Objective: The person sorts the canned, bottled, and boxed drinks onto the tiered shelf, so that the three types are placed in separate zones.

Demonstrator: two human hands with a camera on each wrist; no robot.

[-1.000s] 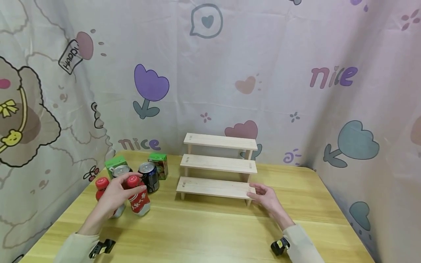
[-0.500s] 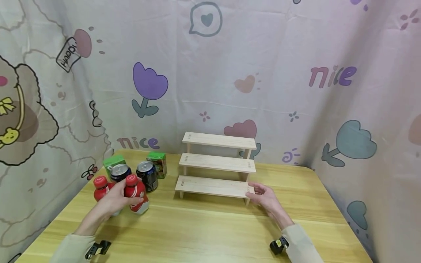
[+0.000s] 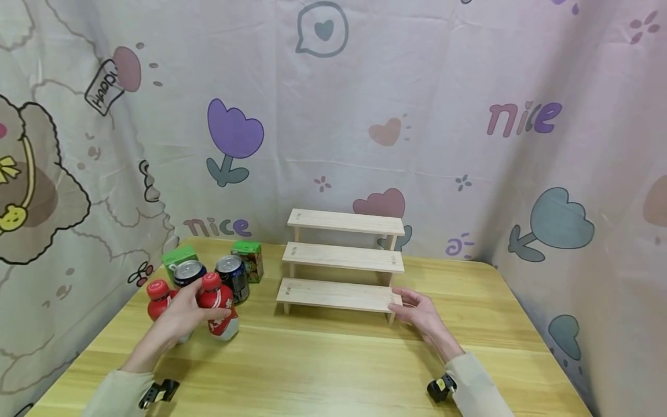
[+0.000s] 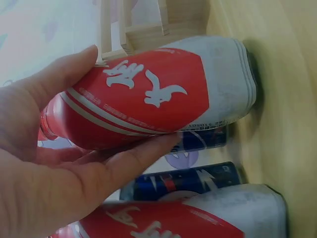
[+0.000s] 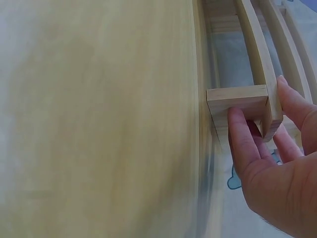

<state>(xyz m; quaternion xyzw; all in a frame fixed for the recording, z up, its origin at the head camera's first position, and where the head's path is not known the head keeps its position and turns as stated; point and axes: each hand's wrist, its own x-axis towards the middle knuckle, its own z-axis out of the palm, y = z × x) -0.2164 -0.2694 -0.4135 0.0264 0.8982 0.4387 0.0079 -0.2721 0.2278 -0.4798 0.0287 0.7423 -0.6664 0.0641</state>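
On the left of the desk (image 3: 312, 370): the held bottle (image 4: 158, 94), red with a white base, sits just beside a second bottle (image 3: 158, 300); whether its base touches the wood I cannot tell.
Left hand (image 3: 183, 315): thumb and fingers curl around the bottle's upper part, below the cap.
Right hand (image 3: 419, 315): fingers grip the right end of the lowest board of the wooden stand (image 3: 339, 294).
Cans (image 3: 233, 278) and green boxes (image 3: 249, 260): near, behind the bottles.
Bottle handling: best raised straight up before going sideways, so its base would miss its neighbour; the high grip could let it swing, so a firm, level wrist seems wise.
Stand handling: light, even pressure should steady it; pulling might skew it.
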